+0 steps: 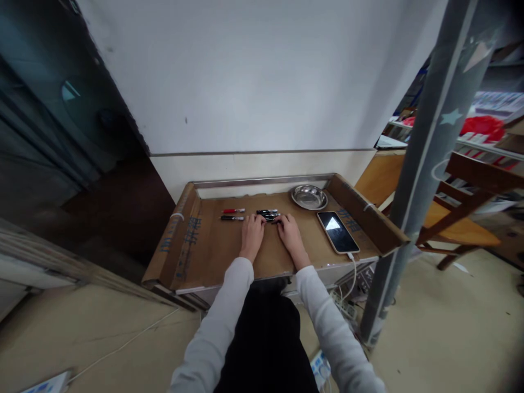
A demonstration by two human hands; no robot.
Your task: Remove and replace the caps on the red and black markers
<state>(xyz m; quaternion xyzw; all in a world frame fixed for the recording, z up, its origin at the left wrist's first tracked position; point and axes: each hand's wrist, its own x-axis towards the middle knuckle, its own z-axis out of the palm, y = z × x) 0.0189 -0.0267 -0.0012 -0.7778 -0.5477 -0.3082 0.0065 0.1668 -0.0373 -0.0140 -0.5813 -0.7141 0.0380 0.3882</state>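
Several dark pens (267,212) lie side by side in the middle of the cardboard-covered table (213,251). My left hand (252,232) is closed at the near left end of this group, its fingertips against a black pen. From the right, my right hand (290,233) pinches the other end of the near pen, with a dark tip showing by its fingers. How far each finger wraps the pen is partly hidden. To the left of my hands, a red pen (233,210) lies above a separate black pen (231,218), both apart from the group.
A shiny round metal dish (309,197) stands at the back right. In front of it lies a phone (338,232) with a white cable (354,273) hanging over the edge. Folded cardboard forms raised sides. A grey post (421,164) and a wooden chair (462,224) stand to the right.
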